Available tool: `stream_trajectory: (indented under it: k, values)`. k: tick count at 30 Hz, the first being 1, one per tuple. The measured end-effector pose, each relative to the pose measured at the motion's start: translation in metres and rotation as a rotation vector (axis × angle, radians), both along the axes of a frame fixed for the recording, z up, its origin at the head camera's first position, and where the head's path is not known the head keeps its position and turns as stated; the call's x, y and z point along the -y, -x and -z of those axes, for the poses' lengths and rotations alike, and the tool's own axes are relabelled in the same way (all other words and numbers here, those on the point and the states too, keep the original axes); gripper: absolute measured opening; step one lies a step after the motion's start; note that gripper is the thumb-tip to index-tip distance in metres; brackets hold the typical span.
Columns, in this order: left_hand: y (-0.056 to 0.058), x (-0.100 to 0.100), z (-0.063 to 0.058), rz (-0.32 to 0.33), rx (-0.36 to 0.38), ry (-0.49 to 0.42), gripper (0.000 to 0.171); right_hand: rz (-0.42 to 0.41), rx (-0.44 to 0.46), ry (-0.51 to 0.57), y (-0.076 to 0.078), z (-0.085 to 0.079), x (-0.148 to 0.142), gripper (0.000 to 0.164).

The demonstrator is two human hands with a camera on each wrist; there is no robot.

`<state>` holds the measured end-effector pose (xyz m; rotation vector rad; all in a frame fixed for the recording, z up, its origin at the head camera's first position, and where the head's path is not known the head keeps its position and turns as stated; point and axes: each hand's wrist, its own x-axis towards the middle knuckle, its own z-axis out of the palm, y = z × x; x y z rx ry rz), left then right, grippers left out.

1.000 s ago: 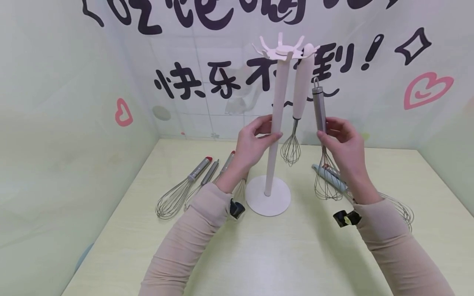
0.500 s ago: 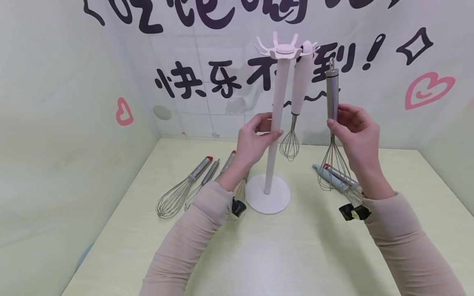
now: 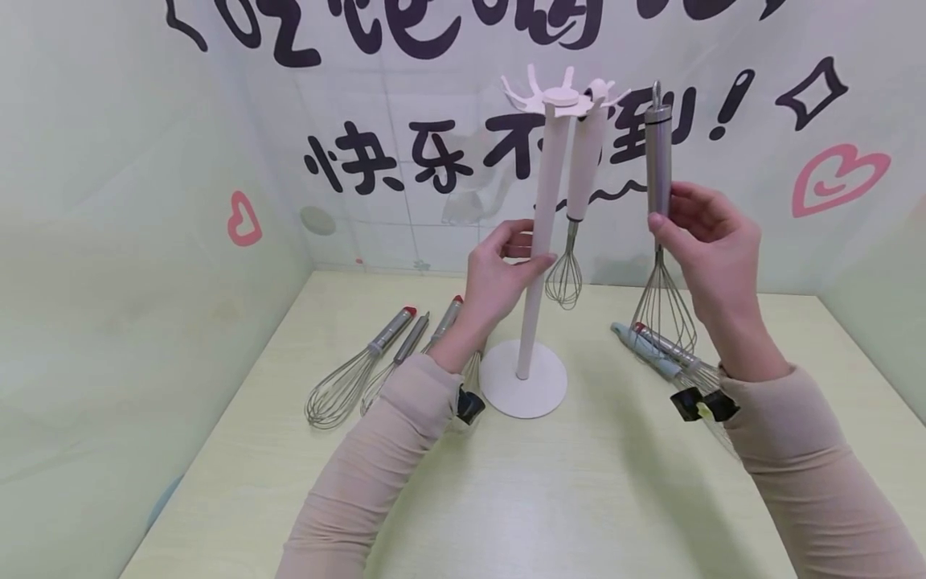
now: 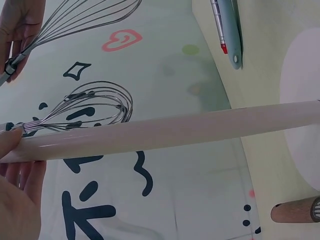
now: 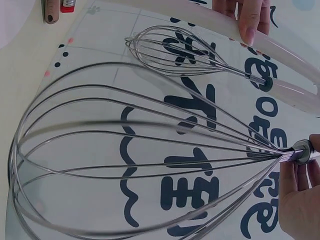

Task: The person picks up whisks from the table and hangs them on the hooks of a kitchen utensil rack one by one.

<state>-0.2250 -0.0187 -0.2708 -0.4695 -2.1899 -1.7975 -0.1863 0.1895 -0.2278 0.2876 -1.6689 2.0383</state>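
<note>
A pale pink stand (image 3: 541, 233) with a round base and a crown of hooks stands upright on the table. Its pole is gripped by my left hand (image 3: 499, 273) about midway up, thumb in front. From a hook on its right side hangs a whisk with a pink handle (image 3: 586, 165). My right hand (image 3: 719, 249) pinches the steel handle of another whisk (image 3: 658, 161), wires down, ring up. That ring is near hook height, to the right of the stand and apart from it. In the right wrist view its wire loops (image 5: 125, 150) fill the foreground.
Several whisks lie on the table left of the stand, including a large red-tipped one (image 3: 362, 366); my left forearm partly covers some. Behind my right wrist lie a light blue-handled whisk (image 3: 644, 350) and a red-tipped one (image 3: 669, 346). A lettered wall sheet (image 3: 405, 225) backs the table.
My right hand has lifted the steel whisk upward and moved it somewhat to the right. My left hand keeps its grip on the pole; the hook crown has turned slightly.
</note>
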Motion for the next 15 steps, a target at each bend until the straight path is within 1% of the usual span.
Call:
stream_trajectory:
  k: [8,12,15]
  values:
    - [0.0,-0.002,-0.002,-0.012,0.018,0.018,0.039,-0.052,-0.033,0.025,0.0,-0.009,-0.002,0.031]
    - [0.001,-0.001,-0.005,0.006,0.024,0.037,0.041,-0.075,-0.039,0.02,-0.002,-0.012,-0.003,0.03]
    - [0.003,0.002,-0.006,0.039,0.038,0.053,0.04,-0.081,-0.041,-0.004,-0.004,-0.013,-0.002,0.031]
